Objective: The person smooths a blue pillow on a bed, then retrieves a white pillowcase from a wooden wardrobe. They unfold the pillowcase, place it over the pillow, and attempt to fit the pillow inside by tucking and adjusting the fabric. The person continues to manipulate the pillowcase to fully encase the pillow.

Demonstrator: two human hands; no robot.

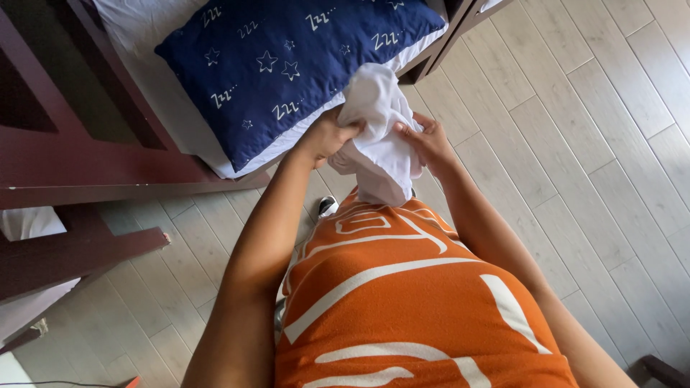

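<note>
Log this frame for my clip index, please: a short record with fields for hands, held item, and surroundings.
left hand: grips the white cloth
right hand: grips the same cloth
white cloth: bunched, held up between both hands
pillow: dark blue, star print, on the bed
bed frame: dark wood
floor: pale planks
clothing: orange with white lines

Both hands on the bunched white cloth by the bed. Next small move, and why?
Probably draw the hands apart to spread the white cloth. The left hand and right hand each grip it close together, so the fabric is crumpled into a wad between them, and its edges cannot be told. It hangs in front of the orange top, beside the navy star-patterned pillow on the bed.
</note>
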